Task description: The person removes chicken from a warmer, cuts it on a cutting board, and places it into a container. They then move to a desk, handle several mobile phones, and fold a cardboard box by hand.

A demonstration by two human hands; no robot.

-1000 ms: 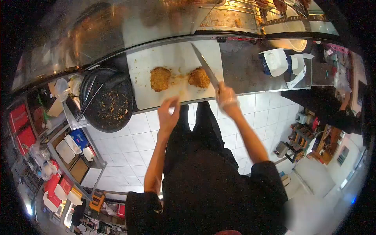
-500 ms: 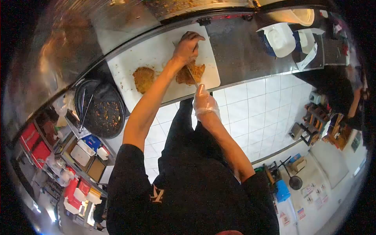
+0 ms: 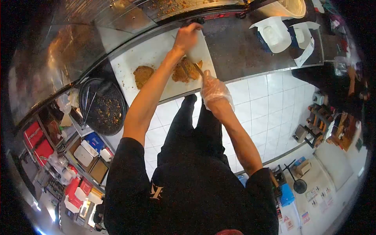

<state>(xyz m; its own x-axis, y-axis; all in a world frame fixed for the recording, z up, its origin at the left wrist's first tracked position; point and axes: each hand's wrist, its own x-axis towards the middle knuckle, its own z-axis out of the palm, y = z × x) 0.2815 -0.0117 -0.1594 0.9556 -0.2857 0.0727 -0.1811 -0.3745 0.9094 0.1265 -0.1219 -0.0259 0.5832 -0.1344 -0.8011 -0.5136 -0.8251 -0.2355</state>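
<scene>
The cutting board [image 3: 133, 55] lay on the dark table [image 3: 235, 51] and bore two portions of browned food: the first piece [image 3: 143, 76] on the board's left part, the second piece [image 3: 180, 73] on its right part, apart from the first. My right hand [image 3: 214, 90], in a clear plastic glove, was at the board's near right edge, its fingers closed around the handle of the knife [image 3: 198, 69]; the blade slanted across the second piece toward the board's far side. My left hand [image 3: 186, 38], bare and blurred, was above the board's far right part, over the blade; whether its fingers gripped, touched or merely overhung the knife I could not tell. Left of the board sat a round black tray [image 3: 94, 121] with crumbs, tongs [image 3: 88, 102] resting across its left side; well right of the board, white boxes [image 3: 274, 37] stood open.
</scene>
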